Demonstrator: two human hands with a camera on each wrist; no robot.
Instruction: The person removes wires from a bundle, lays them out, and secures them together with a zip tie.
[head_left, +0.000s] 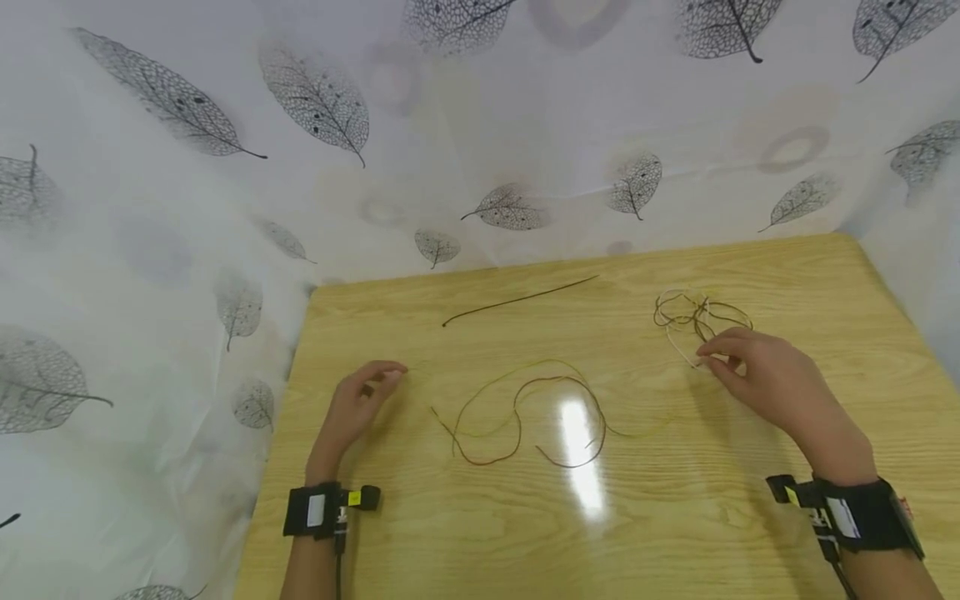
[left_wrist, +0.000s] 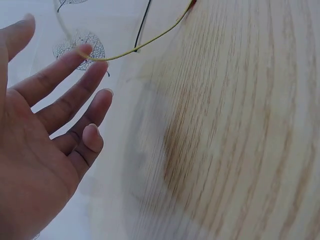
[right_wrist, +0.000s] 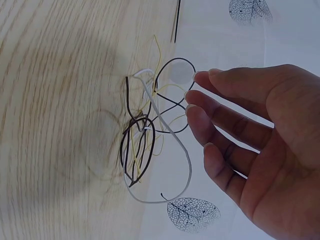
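Observation:
In the head view my right hand [head_left: 772, 379] pinches a loose tangle of cords [head_left: 701, 312] at thumb and fingertips. Black, white and yellow loops of the tangle show in the right wrist view, a dark loop [right_wrist: 176, 59] running to the fingertips. On the left, my left hand [head_left: 356, 404] is over the table with fingers apart and slightly bent. A thin yellow cord [left_wrist: 150, 42] runs to its index and middle fingertips in the left wrist view, the thumb standing apart. A reddish-brown cord [head_left: 517, 417] and a yellow cord [head_left: 480, 392] curve across the table between the hands.
A short dark cord [head_left: 521, 300] lies toward the back of the wood-grain table [head_left: 480, 533]. Leaf-printed white sheeting [head_left: 525, 125] hangs along the back and left sides. Glare [head_left: 581, 458] falls near the cords. Each wrist wears a black camera strap.

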